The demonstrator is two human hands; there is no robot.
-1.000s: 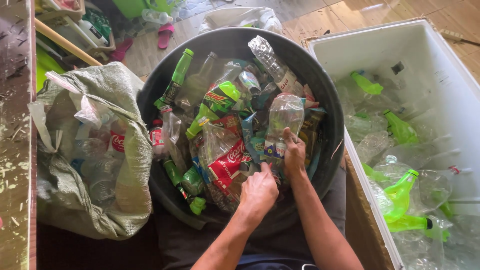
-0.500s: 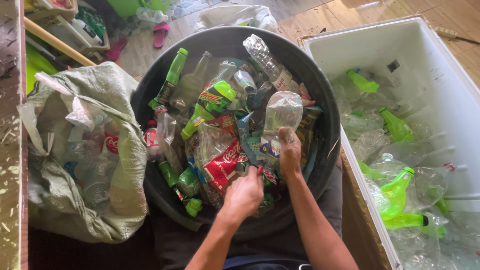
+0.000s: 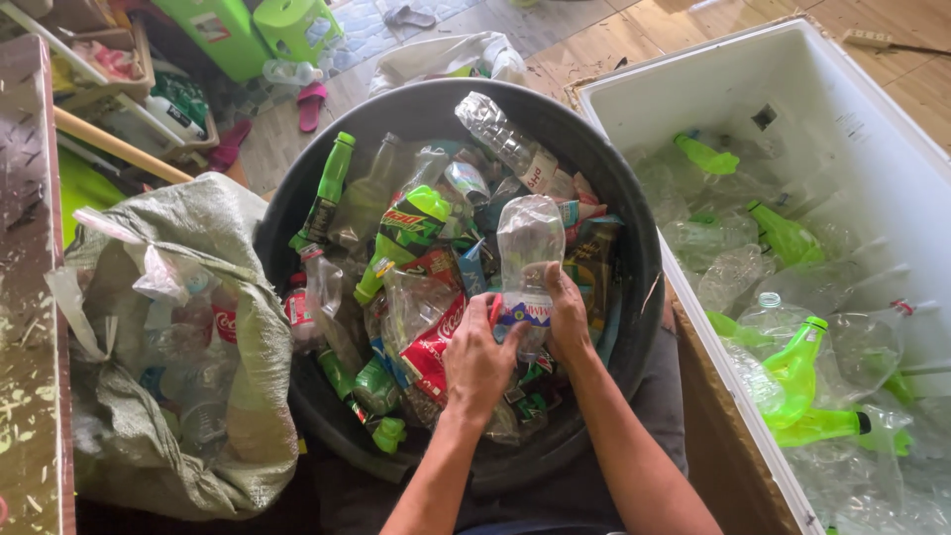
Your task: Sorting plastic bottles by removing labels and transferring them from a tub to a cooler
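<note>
Both hands at near side of black tub [image 3: 614, 178], over pile of crushed bottles. Right hand [image 3: 567, 315] closed around lower part of clear plastic bottle [image 3: 528, 243], bottle upright, near tub centre. Left hand [image 3: 480, 362] closed on same bottle's bottom end. Woven sack [image 3: 233, 248] touching tub's left rim; white box [image 3: 693, 94] with clear and green bottles just beside right rim.

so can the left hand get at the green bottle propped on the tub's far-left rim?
Probably yes: the green bottle lies uncovered on top, but the left hand is on the clear bottle.
</note>
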